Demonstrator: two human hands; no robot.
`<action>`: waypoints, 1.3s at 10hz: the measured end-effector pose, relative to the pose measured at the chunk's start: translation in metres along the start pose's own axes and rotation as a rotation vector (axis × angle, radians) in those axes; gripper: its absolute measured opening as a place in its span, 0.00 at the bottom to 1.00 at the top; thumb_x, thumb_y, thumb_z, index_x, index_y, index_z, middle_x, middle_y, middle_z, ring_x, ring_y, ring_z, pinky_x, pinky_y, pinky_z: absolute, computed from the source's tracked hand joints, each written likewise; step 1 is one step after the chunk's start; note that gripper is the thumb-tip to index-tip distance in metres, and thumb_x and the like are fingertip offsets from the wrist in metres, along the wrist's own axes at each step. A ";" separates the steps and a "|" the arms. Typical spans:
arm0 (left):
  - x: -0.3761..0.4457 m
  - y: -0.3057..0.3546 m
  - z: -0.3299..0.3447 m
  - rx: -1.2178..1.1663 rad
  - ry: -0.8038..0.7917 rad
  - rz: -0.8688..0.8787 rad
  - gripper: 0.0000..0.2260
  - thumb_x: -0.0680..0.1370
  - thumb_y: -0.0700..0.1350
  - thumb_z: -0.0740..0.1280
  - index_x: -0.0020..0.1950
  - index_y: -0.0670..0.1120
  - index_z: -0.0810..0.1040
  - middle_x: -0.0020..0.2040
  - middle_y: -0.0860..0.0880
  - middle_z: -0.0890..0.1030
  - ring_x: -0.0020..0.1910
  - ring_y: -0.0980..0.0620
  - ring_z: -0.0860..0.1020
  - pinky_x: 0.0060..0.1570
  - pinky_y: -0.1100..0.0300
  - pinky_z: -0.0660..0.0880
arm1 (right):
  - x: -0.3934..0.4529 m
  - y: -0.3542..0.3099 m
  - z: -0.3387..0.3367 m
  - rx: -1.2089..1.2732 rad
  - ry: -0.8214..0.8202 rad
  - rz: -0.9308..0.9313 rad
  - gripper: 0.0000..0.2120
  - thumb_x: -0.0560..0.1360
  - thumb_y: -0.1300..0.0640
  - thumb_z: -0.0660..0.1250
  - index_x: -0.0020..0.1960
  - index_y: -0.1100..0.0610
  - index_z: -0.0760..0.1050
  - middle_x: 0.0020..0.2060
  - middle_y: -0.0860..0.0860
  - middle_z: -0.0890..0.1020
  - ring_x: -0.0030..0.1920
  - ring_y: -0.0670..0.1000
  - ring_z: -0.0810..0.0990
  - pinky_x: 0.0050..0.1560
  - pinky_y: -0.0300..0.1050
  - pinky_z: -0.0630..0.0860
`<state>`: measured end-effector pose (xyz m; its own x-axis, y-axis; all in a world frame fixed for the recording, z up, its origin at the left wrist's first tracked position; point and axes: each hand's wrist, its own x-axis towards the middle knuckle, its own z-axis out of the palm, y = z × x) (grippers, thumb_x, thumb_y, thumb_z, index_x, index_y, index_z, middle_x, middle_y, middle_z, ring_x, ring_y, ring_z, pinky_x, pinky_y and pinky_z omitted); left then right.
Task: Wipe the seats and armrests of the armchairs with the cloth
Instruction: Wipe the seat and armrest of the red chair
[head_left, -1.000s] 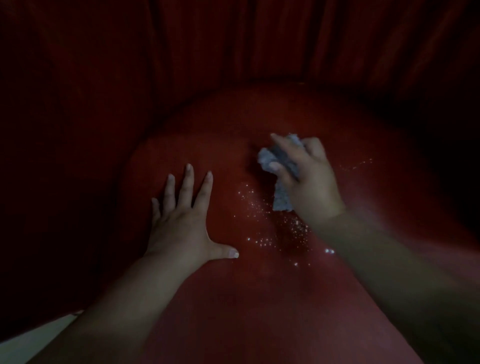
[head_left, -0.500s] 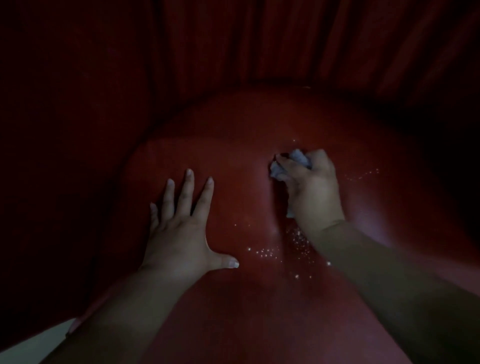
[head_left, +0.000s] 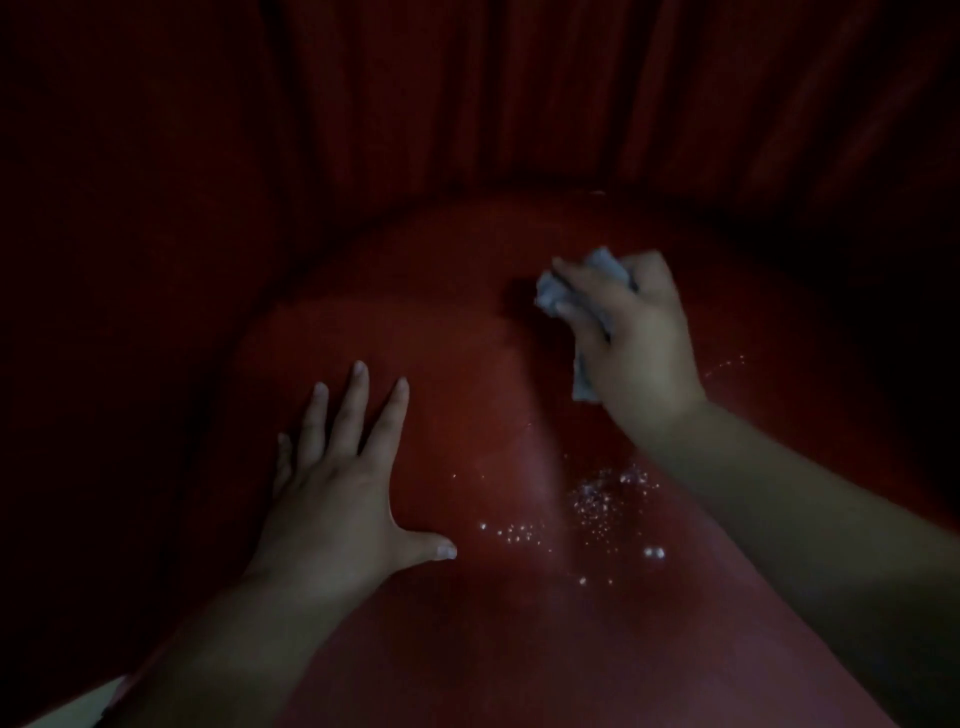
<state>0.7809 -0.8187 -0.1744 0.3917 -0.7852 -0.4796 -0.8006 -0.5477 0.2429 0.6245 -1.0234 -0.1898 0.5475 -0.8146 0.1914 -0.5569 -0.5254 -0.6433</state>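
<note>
cloth (head_left: 558, 293) bunched in right hand (head_left: 634, 332) fingers | left hand (head_left: 332, 499) splayed flat near seat (head_left: 467, 364) left edge

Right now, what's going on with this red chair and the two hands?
A person is wiping the seat of a red armchair. The right hand holds a bunched pale cloth in a closed grip toward the back of the seat. The left hand lies flat and open on the seat, fingers spread. A scatter of droplets sits nearer the front, close to the right forearm, not yet wiped. The light is dim.
</note>
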 end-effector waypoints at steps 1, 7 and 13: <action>0.001 0.001 0.001 0.004 -0.009 -0.012 0.64 0.53 0.74 0.72 0.66 0.67 0.22 0.70 0.60 0.21 0.73 0.52 0.26 0.73 0.45 0.40 | 0.034 0.011 0.010 -0.218 -0.022 0.210 0.16 0.78 0.54 0.63 0.66 0.48 0.75 0.57 0.57 0.73 0.58 0.57 0.71 0.61 0.50 0.69; 0.004 0.004 0.001 -0.015 -0.029 -0.064 0.66 0.49 0.74 0.72 0.67 0.69 0.24 0.71 0.62 0.23 0.71 0.55 0.23 0.73 0.45 0.39 | 0.059 0.035 -0.004 -0.028 0.124 0.284 0.20 0.76 0.59 0.67 0.68 0.53 0.72 0.61 0.55 0.71 0.57 0.49 0.74 0.61 0.35 0.69; 0.006 0.008 0.001 -0.002 -0.047 -0.093 0.67 0.48 0.74 0.72 0.66 0.68 0.23 0.71 0.61 0.22 0.68 0.55 0.21 0.73 0.44 0.41 | 0.049 -0.038 0.033 0.184 -0.456 -0.148 0.12 0.73 0.52 0.58 0.53 0.46 0.75 0.39 0.32 0.80 0.39 0.29 0.74 0.40 0.23 0.70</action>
<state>0.7762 -0.8273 -0.1758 0.4426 -0.7162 -0.5396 -0.7608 -0.6184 0.1968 0.6927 -1.0350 -0.1805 0.8520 -0.5229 -0.0259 -0.3560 -0.5422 -0.7611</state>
